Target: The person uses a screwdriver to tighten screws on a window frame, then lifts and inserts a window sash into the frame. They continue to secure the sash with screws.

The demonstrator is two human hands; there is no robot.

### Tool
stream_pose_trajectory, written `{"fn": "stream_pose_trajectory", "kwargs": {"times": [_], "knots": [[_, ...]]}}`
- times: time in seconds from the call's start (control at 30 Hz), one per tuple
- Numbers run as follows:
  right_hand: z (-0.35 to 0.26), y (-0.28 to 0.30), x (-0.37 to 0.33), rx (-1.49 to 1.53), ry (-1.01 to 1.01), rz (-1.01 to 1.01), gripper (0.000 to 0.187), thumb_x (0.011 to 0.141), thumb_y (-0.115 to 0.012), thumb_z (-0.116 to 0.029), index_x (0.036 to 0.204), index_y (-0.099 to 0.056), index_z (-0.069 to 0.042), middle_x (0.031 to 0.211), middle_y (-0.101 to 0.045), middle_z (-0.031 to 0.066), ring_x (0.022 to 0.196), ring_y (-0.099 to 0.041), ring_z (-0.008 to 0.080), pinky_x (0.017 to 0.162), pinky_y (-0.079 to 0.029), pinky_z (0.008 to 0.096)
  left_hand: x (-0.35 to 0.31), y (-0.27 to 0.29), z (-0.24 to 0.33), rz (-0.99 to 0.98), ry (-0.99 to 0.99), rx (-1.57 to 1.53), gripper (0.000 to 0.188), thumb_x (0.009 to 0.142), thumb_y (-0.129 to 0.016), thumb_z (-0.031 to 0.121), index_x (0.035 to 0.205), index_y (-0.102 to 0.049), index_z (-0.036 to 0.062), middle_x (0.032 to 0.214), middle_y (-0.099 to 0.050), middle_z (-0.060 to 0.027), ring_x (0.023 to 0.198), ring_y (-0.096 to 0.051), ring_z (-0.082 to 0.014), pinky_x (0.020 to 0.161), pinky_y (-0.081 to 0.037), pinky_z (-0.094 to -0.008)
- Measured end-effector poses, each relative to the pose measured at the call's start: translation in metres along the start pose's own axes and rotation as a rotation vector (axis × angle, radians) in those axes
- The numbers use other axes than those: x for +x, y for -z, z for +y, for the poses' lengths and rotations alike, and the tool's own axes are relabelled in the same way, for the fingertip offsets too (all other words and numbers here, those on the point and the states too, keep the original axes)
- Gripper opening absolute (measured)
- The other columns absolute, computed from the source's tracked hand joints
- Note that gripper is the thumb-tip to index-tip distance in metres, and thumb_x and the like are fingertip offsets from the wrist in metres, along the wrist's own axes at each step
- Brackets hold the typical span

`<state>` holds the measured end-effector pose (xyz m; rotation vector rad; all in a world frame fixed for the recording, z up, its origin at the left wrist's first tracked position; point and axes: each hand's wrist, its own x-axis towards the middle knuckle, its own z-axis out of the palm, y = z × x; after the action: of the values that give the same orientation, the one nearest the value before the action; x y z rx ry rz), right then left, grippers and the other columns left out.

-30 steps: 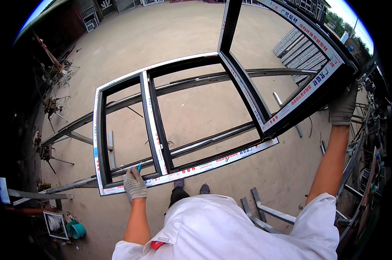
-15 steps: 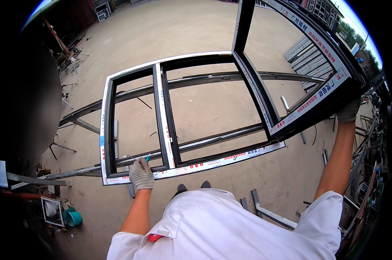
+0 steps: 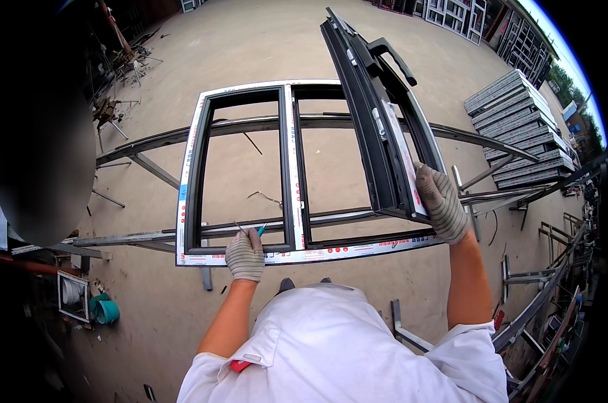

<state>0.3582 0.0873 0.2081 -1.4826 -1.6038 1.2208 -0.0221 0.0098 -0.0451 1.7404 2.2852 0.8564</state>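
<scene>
A window frame point(image 3: 294, 168) with dark inner edges and white printed film lies flat across two metal rails. Its swinging sash point(image 3: 371, 127) stands tilted up over the right opening, with a black handle point(image 3: 392, 60) at its far part. My gloved right hand point(image 3: 443, 205) is closed on the sash's near end. Above the frame's near left edge, my gloved left hand point(image 3: 245, 256) is closed around a slim tool with a teal part point(image 3: 261, 230). A thin metal shaft point(image 3: 238, 226) also sticks out of that hand; whether both belong to one tool I cannot tell.
Long metal rails point(image 3: 149, 142) run left to right under the frame. Stacked film-wrapped profiles point(image 3: 519, 127) stand at the right. A teal bucket point(image 3: 105, 310) sits at the lower left beside a spool in a square frame point(image 3: 73, 295). Metal racks point(image 3: 546, 295) line the near right.
The sash has swung left, from leaning out on the right to standing over the right opening. My right hand came inward with it. My left hand keeps the slim tool.
</scene>
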Motion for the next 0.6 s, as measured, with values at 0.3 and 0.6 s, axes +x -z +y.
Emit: {"fn": "stream_pose_trajectory", "kwargs": {"times": [0.3, 0.6], "knots": [[0.089, -0.147, 0.042, -0.767, -0.003, -0.166, 0.066, 0.107, -0.044, -0.059, 0.093, -0.072, -0.002, 0.088, -0.073, 0.0251, 0.092, -0.071, 0.0441, 0.089, -0.053, 0.0508, 0.014, 0.032, -0.057, -0.083, 0.01, -0.148, 0.032, 0.11, -0.053, 0.03, 0.105, -0.071, 0.0038, 0.093, -0.071, -0.0219, 0.089, -0.068, -0.0417, 0.082, -0.053, -0.05], [0.13, -0.186, 0.052, -0.966, 0.023, -0.135, 0.057, 0.107, -0.048, -0.052, 0.086, -0.071, -0.004, 0.086, -0.073, 0.0242, 0.088, -0.071, 0.0416, 0.088, -0.054, 0.0515, 0.023, 0.043, -0.077, -0.082, -0.118, -0.077, 0.024, 0.106, -0.058, 0.023, 0.1, -0.07, 0.0035, 0.09, -0.071, -0.0188, 0.085, -0.068, -0.0414, 0.08, -0.053, -0.0517]]}}
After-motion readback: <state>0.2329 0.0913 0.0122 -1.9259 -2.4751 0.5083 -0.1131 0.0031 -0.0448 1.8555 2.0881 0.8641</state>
